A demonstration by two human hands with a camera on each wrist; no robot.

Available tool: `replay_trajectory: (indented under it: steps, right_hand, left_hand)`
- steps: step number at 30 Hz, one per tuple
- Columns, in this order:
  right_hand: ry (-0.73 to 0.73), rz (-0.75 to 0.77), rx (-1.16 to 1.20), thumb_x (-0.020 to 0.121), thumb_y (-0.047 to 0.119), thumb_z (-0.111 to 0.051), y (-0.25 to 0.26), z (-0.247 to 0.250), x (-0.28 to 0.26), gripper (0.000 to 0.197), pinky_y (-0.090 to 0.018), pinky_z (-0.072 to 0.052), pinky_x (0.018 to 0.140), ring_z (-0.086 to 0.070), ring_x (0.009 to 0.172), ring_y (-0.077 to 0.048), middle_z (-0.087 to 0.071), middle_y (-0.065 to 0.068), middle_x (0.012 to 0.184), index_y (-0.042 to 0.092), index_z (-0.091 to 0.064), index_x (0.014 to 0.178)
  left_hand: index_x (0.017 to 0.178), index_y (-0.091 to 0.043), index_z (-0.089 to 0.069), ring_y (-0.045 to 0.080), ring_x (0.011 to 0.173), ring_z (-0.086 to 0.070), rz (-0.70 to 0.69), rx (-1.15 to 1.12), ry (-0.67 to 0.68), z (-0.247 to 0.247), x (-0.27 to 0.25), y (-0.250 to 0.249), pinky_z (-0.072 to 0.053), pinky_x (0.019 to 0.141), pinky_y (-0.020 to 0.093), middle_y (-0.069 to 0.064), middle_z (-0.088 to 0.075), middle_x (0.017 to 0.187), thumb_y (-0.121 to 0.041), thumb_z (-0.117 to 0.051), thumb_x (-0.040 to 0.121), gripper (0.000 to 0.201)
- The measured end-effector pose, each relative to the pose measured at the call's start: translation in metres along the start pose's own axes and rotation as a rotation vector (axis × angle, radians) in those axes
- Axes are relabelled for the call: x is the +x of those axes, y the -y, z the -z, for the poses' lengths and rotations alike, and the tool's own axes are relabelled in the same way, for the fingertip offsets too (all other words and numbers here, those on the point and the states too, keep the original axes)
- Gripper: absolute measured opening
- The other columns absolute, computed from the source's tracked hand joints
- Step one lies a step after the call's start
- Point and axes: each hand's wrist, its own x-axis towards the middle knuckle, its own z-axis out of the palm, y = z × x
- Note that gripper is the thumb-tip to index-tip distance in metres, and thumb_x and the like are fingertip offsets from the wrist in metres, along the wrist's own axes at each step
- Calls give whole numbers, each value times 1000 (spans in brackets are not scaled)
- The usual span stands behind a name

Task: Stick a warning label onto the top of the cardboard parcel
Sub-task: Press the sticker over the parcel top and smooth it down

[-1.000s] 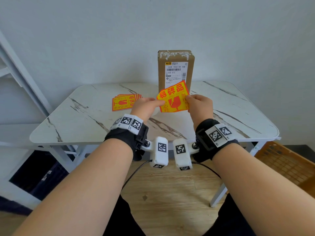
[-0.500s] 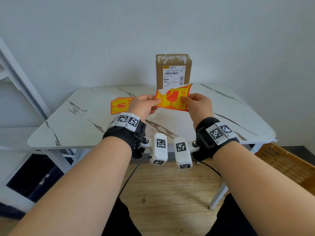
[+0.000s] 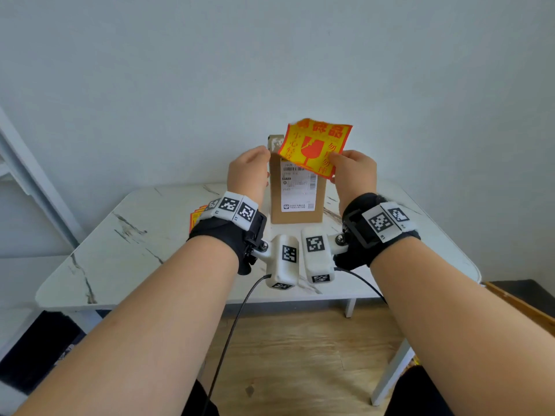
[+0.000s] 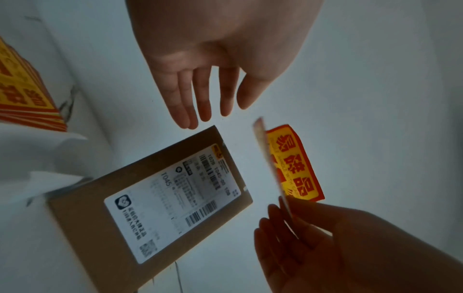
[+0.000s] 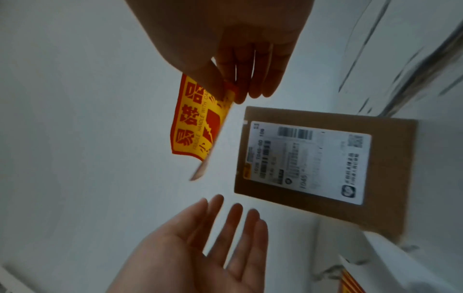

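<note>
A brown cardboard parcel [image 3: 295, 202] with a white shipping label stands upright on the marble table [image 3: 135, 235]. My right hand [image 3: 342, 166] pinches the right edge of a yellow and red warning label [image 3: 315, 145], held in the air in front of the parcel's top right corner. The left wrist view shows the label [image 4: 293, 164] nearly edge-on beside the parcel [image 4: 150, 198]. My left hand [image 3: 255, 163] is raised at the parcel's upper left, fingers [image 4: 200, 99] straight and holding nothing. In the right wrist view thumb and fingers [image 5: 238, 89] pinch the label [image 5: 195, 123].
A stack of spare warning labels [image 3: 196, 216] lies on the table to the left, partly behind my left wrist. A white shelf frame [image 3: 30, 175] stands at the left. A wicker basket [image 3: 525, 307] sits on the floor at the right. The wall is close behind the parcel.
Both hands held the label low in front of the parcel. Now the left hand has let go and opened, and the right hand has lifted the label up to the parcel's top.
</note>
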Motion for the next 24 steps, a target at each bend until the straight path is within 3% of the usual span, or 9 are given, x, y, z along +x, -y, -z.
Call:
replay_trajectory:
  steps: [3, 6, 8, 10, 11, 12, 16, 20, 24]
  right_hand:
    - [-21, -4, 23, 89, 13, -55, 13, -2, 19, 23, -30, -45, 66, -54, 66, -17, -59, 0, 69, 17, -55, 66]
    - [-12, -7, -8, 89, 14, -53, 21, -5, 34, 15, -34, -44, 71, -54, 77, -21, -59, -5, 82, 14, -55, 75]
    - [-8, -26, -34, 91, 14, -51, 23, -7, 41, 12, -34, -44, 73, -54, 81, -23, -59, -7, 86, 13, -52, 79]
    - [2, -43, -34, 90, 14, -50, 22, -10, 47, 17, -37, -51, 82, -62, 87, -28, -64, -12, 93, 17, -48, 74]
    - [10, -45, -27, 90, 15, -50, 20, -11, 48, 17, -41, -54, 88, -66, 94, -31, -67, -15, 100, 19, -47, 73]
    - [21, -48, -23, 90, 15, -50, 19, -12, 48, 17, -47, -54, 92, -67, 99, -32, -69, -17, 105, 19, -47, 73]
    - [27, -40, -41, 90, 17, -50, 21, -13, 42, 16, -52, -53, 92, -67, 102, -32, -69, -17, 107, 20, -48, 74]
    - [12, -57, -36, 89, 15, -52, 23, -11, 34, 16, -49, -53, 93, -67, 96, -29, -69, -14, 101, 20, -52, 73]
    - [29, -75, -68, 89, 10, -55, 26, -7, 27, 22, -44, -53, 93, -60, 88, -24, -64, -10, 91, 18, -55, 69]
  left_hand:
    - [132, -14, -59, 23, 125, -55, 12, 78, 35, 1, 13, -6, -42, 110, 41, 6, -58, 136, -17, -49, 93, 40]
    - [147, -14, -40, 24, 138, -43, 14, 199, 140, -1, 26, -7, -33, 116, 41, 7, -43, 151, -18, -45, 96, 51]
    - [142, -14, -45, 25, 135, -43, 50, 243, 222, -2, 34, -6, -31, 116, 37, 9, -48, 145, -20, -44, 98, 45]
    - [99, -27, -58, 22, 110, -50, 84, 235, 258, -3, 36, -5, -36, 102, 31, 1, -58, 102, -19, -44, 97, 16]
    - [84, -30, -51, 22, 101, -50, 101, 209, 246, -4, 37, -6, -40, 96, 35, -4, -53, 87, -17, -44, 97, 20]
    - [83, -29, -51, 23, 98, -52, 111, 180, 234, -5, 38, -5, -44, 97, 39, -5, -53, 84, -16, -44, 97, 21]
    - [128, -14, -57, 32, 106, -65, 62, 182, 211, -4, 32, -8, -49, 102, 46, 10, -65, 112, -16, -47, 94, 36]
    - [128, -13, -58, 30, 107, -66, 2, 272, 169, 3, 26, -10, -50, 99, 44, 9, -64, 122, -23, -51, 93, 37]
    - [125, -13, -59, 32, 101, -69, 3, 291, 143, 8, 23, -9, -54, 94, 46, 10, -67, 116, -25, -50, 94, 34]
